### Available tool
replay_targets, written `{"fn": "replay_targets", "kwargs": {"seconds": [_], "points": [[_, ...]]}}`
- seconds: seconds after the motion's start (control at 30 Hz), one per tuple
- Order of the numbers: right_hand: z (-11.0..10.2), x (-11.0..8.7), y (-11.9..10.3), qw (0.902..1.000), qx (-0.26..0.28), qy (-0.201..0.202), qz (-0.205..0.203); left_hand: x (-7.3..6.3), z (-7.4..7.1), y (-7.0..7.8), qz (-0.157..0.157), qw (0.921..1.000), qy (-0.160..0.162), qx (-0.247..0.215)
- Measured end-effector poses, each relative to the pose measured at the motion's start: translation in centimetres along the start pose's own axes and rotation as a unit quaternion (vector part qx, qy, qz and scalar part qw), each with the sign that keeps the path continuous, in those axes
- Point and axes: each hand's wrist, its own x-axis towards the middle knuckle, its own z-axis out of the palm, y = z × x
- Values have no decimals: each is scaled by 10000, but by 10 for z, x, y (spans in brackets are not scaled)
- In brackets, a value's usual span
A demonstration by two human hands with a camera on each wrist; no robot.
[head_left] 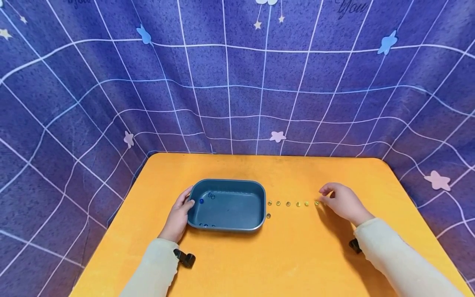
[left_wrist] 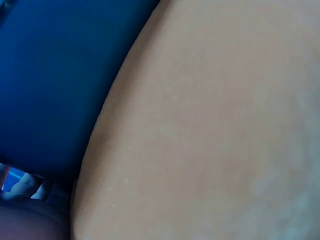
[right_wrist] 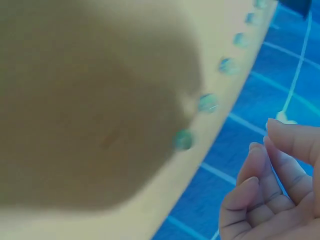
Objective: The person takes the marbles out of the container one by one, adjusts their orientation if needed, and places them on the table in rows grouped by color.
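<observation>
A dark blue-grey rectangular tub (head_left: 228,228) with rounded corners stands left of the table's middle. My left hand (head_left: 179,216) grips its left side, thumb over the rim and fingers along the outside. Several blue marbles (head_left: 201,201) lie inside the tub, towards its left end. To the right of the tub runs a row of several clear, yellowish-looking marbles (head_left: 288,203). At the row's right end my right hand (head_left: 342,202) hovers by the last marble (right_wrist: 184,140), fingers loosely bent. Nothing shows between its fingertips in the right wrist view.
One more marble (head_left: 268,215) sits apart from the row, close to the tub's right side. The orange tabletop (head_left: 282,260) reaches back to a blue-purple curtain (head_left: 237,103) with a grid and stars. The left wrist view holds mostly tub and tabletop.
</observation>
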Motion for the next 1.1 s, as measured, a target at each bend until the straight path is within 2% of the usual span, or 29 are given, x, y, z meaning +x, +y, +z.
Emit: {"fn": "replay_targets", "kwargs": {"seconds": [0.17, 0.37, 0.6, 0.8, 0.93, 1.1], "points": [[5, 1, -30, 9993, 229, -4, -293, -1, -1, -1, 20, 10000, -6, -48], [23, -1, -66, 9948, 699, 0, -746, -1, -2, -1, 16, 10000, 5, -22], [50, -2, -102, 9850, 1260, -144, -1173, 0, -1, -1, 16, 10000, -36, -26], [74, -2, -124, 9718, 1624, -302, -1683, 2, -2, -1, 36, 10000, -41, -9], [89, -2, -138, 9660, 1838, -487, -1750, 3, -2, -1, 26, 10000, -42, -2], [102, 1, -153, 9647, 1821, -764, -1745, 3, -3, -3, 12, 10000, -57, -30]]}}
